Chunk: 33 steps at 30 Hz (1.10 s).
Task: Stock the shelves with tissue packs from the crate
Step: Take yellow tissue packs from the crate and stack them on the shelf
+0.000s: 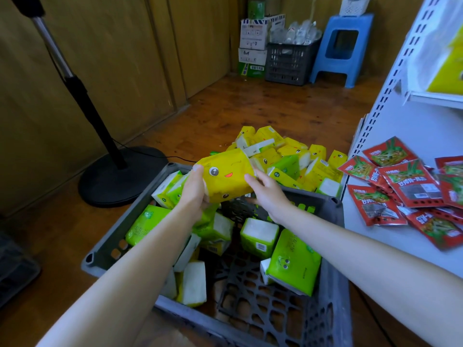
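A grey plastic crate (117,244) stands on the floor below me with several green and yellow tissue packs inside. Above its far side my left hand (194,194) grips a yellow tissue pack (225,175) with a cartoon face by its left end. My right hand (266,194) reaches to the pack's right end with fingers extended, touching it. A green pack (294,262) lies in the crate near my right forearm. More yellow packs (288,156) are heaped on the floor beyond the crate. The white shelf (406,136) is at the right.
Several red snack sachets (406,186) lie on the white shelf; a yellow pack sits on the shelf above. A black stand with a round base (120,179) is left of the crate. Boxes, a dark crate (288,62) and a blue stool (342,46) stand at the back wall.
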Tool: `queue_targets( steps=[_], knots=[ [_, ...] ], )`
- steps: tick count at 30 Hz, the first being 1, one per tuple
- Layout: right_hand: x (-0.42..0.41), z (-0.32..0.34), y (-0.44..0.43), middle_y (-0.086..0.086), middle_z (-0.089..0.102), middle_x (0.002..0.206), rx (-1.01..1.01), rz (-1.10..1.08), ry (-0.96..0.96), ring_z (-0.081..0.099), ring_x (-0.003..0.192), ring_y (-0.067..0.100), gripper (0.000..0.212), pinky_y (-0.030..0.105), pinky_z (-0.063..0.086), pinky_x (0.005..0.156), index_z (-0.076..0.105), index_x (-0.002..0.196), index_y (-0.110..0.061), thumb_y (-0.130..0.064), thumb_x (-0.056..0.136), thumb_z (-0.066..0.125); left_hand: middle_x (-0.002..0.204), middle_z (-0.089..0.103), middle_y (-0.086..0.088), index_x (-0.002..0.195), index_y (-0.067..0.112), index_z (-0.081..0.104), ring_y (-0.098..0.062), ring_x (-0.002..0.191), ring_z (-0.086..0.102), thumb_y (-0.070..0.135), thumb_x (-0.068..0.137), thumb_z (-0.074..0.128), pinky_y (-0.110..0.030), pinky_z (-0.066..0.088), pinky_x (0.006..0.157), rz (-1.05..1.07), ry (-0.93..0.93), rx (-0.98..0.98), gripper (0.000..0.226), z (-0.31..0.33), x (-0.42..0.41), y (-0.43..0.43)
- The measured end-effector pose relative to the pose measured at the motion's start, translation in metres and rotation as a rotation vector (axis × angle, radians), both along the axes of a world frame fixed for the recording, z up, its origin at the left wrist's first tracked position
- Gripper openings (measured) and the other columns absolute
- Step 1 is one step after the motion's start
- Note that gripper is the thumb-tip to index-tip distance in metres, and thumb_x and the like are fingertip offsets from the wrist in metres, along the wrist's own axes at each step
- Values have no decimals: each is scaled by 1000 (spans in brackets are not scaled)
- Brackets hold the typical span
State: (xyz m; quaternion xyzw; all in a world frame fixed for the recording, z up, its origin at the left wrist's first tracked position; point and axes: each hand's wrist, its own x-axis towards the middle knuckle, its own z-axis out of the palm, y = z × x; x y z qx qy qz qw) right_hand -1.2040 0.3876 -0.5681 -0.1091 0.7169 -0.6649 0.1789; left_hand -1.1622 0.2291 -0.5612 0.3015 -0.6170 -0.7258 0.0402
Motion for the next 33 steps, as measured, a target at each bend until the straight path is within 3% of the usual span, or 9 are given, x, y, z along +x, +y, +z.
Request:
queue_targets(
  steps=[3, 7, 14, 18, 21, 26, 28, 31, 33],
  knots=[
    [-2, -3, -6, -1, 34, 149, -19, -67, -22, 37, 134, 19, 51, 47, 37, 108, 32, 144, -18, -35, 98, 42, 114, 61, 5, 132, 29, 43, -20, 106, 60, 36, 95, 51, -40, 47, 93, -113, 155, -62, 39, 4, 3, 5],
    [-9, -3, -9, 2, 42, 145, -54, -140, -54, 39, 133, 20, 47, 46, 33, 110, 39, 140, -16, -37, 98, 39, 145, 42, 0, 150, 26, 15, -23, 126, 47, 27, 101, 37, -45, 35, 109, -123, 222, -113, 53, 4, 2, 12],
    [-6, 1, -5, 0, 38, 147, -88, -153, -58, 36, 135, 19, 46, 44, 30, 112, 37, 142, -17, -33, 99, 39, 143, 42, -5, 150, 21, 15, -24, 125, 47, 24, 104, 23, -43, 35, 109, -82, 247, -31, 47, 5, -3, 14],
    [0, 14, 5, -14, 22, 148, 4, 32, 280, 17, 136, -1, 59, 22, 21, 111, 18, 146, -30, -22, 96, 49, 131, 51, -9, 145, 18, 29, -22, 108, 54, 24, 104, 24, -36, 43, 90, -100, 245, 15, 42, 10, 2, 15],
    [-1, 16, 11, -10, 15, 154, 184, 115, 444, 9, 141, 3, 74, 23, 15, 109, 22, 142, -40, -30, 84, 66, 134, 52, -11, 142, 16, 35, -21, 103, 58, 30, 103, 28, -36, 47, 86, -109, 188, 58, 42, 10, 4, 12],
    [-3, 13, 13, -2, 17, 155, 217, 46, 460, 12, 142, 8, 75, 25, 16, 110, 33, 141, -33, -27, 78, 73, 153, 27, 5, 150, 33, 0, -19, 134, 39, 50, 82, 62, -44, 30, 111, -240, 238, -59, 93, 6, 4, 2],
    [-6, 14, 15, -2, 21, 154, 209, 23, 441, 16, 141, 8, 73, 23, 19, 109, 33, 142, -30, -26, 80, 72, 149, 36, 5, 149, 35, 5, -16, 134, 40, 49, 70, 75, -43, 32, 111, -285, 269, -188, 107, 6, 5, 0],
    [-7, 16, 16, -4, 31, 150, 152, -4, 389, 27, 137, 9, 72, 24, 27, 109, 35, 141, -28, -25, 79, 73, 129, 58, 7, 134, 32, 45, -8, 120, 53, 37, 80, 72, -33, 44, 100, -269, 382, -324, 61, 6, 5, 4],
    [-6, 17, 15, -5, 35, 147, 99, -24, 341, 33, 133, 7, 72, 25, 31, 107, 35, 141, -27, -25, 79, 73, 116, 63, 11, 119, 35, 55, -2, 108, 59, 26, 90, 62, -23, 46, 89, -219, 432, -357, 31, 10, 8, 8]
  ],
)
